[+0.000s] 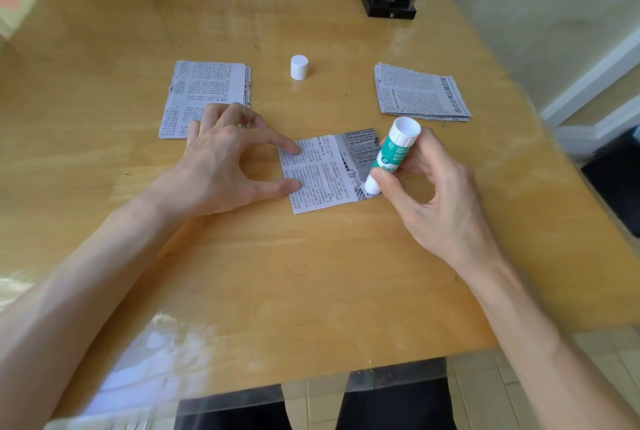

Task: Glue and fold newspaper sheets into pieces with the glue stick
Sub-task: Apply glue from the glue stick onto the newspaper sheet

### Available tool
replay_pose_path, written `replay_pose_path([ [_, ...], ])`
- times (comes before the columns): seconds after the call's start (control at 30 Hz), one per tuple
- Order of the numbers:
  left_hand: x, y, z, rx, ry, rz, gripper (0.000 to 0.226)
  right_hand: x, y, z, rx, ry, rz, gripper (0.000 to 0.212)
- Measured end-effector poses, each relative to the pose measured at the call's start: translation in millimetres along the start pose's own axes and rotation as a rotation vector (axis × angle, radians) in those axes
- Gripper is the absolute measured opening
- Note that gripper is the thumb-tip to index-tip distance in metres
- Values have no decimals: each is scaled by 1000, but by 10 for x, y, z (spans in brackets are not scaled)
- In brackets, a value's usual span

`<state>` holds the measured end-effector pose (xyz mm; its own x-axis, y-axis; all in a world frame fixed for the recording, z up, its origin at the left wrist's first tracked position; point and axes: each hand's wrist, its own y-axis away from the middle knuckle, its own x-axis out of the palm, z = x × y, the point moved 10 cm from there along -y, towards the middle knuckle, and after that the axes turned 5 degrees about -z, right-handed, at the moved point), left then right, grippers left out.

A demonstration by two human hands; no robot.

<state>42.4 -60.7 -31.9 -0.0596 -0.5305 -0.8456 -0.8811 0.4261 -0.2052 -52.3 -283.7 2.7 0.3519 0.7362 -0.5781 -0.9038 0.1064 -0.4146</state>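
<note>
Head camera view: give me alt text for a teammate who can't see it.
The right hand holds an uncapped glue stick tip-down near the right edge of a newspaper sheet, while the left hand presses the sheet's left edge to the wooden table. The white cap stands farther back between the left stack and right stack of newspaper.

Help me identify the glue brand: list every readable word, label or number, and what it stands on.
glue stick: label print blurred, unreadable.
middle newspaper sheet: print too small to read.
left stack and right stack: print too small, headline blurred.
Nothing can be quoted.
</note>
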Motion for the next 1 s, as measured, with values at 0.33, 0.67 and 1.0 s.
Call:
replay_pose_path([
  [0.33, -14, 6, -11, 0, -2, 3, 61, -85, -3, -77, 12, 39, -31, 21],
  [0.67, -3, 9, 8, 3, -5, 0, 58, -118, 16, -120, 14, 69, -7, 22],
  [1.0, 2, -2, 4, 6, -11, -1, 59, -250, 3, -136, 29, -71, -131, 28],
])
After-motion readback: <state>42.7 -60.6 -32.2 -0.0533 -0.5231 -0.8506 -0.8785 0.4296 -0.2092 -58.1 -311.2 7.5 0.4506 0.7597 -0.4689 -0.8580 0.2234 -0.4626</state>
